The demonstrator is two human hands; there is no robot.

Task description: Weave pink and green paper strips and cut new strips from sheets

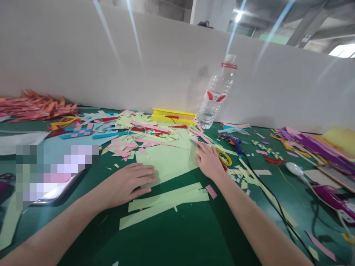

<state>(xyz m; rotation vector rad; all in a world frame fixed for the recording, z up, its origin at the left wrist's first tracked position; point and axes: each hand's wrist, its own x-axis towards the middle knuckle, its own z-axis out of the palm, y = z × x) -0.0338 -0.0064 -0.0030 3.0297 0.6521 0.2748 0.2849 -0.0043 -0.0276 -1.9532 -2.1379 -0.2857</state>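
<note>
My left hand (134, 183) lies with fingers stretched out, palm down, at the lower left edge of a pale green paper sheet (166, 159). On the sheet's right side, my right hand (209, 159) is bent over a pair of scissors, its fingers covering their middle. The scissors' yellow handle (227, 159) shows right of the hand, and a grey blade tip pokes out at the upper left. How tightly the fingers grip is partly hidden. Cut pale green strips (169, 199) lie in front of the sheet, with a small pink piece (211, 191) beside them.
A plastic bottle (215, 98) leans against the white partition (111, 55). Paper scraps (122, 146) cover the table's back. A blue glue gun (234, 143) with a black cord, a purple-and-white device (330, 195), a phone (59, 184) and orange folded paper (41, 105) surround the work area.
</note>
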